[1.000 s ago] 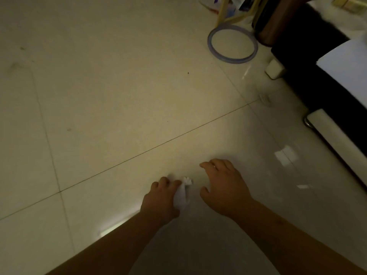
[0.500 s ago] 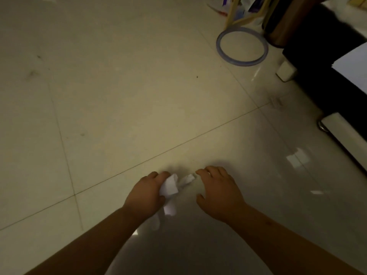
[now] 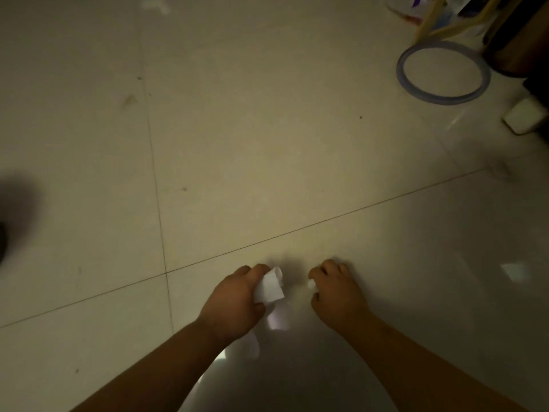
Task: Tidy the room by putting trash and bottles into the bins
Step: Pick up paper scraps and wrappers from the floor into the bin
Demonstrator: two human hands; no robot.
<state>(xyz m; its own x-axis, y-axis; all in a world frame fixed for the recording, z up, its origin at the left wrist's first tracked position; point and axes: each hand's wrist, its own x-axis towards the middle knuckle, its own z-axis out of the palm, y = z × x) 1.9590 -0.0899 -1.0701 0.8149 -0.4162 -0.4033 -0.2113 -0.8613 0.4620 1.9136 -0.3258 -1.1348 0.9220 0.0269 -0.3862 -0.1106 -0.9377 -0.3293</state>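
My left hand [image 3: 234,298] is low over the pale tiled floor and grips a crumpled white paper scrap [image 3: 269,285], which sticks out past the fingers. Just to its right, my right hand [image 3: 337,288] has its fingers curled and pinches a small white paper bit [image 3: 311,283] at the fingertips. The two hands sit a short gap apart. No bin opening is plainly visible in this dim view.
A bluish plastic ring [image 3: 442,72] lies on the floor at the upper right, next to yellow stool legs [image 3: 430,19] and a dark round container [image 3: 517,40]. A small white object [image 3: 524,115] sits by dark furniture. More white litter [image 3: 156,4] lies far at the top left.
My right hand has curled shut round the small paper bit that lay between the hands. The left hand keeps its scrap. The view has swung left, so the ring sits further right.
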